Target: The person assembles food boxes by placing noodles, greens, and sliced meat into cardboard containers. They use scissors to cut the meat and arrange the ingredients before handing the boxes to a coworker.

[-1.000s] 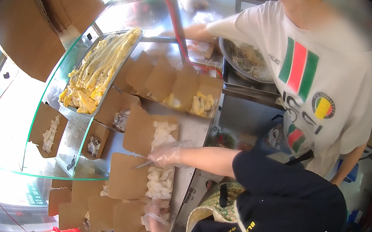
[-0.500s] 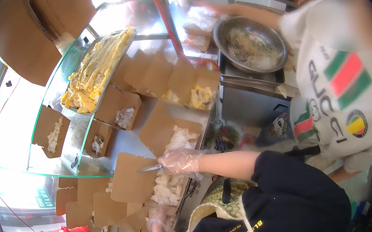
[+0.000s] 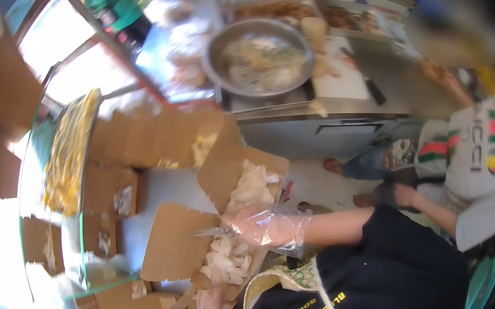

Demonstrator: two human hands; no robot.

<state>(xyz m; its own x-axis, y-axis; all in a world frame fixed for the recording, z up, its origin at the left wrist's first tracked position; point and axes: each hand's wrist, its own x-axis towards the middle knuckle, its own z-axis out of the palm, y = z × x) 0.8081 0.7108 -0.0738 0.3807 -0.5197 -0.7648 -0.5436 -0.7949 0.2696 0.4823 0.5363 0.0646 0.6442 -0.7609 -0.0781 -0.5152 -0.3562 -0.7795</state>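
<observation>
My right hand (image 3: 266, 226), in a clear plastic glove, holds a pair of metal tongs (image 3: 212, 232). Their tip points left over an open brown cardboard box (image 3: 175, 251) filled with white food pieces (image 3: 224, 258). My left hand (image 3: 209, 302), also gloved, rests at the near end of that box, low in the view; I cannot tell whether it grips it. A second open box (image 3: 221, 163) of the same white food (image 3: 252, 183) lies just beyond.
Several more open cardboard boxes (image 3: 111, 190) line a glass counter beside a tray of yellow strips (image 3: 69, 156). A big metal bowl (image 3: 260, 56) sits on a steel counter behind. Another person in a white striped shirt (image 3: 478, 160) stands at the right.
The view has swung, so the bowl and the steel counter now fill the top. My right hand with the tongs stays over the filled box. The other person has shifted toward the right edge.
</observation>
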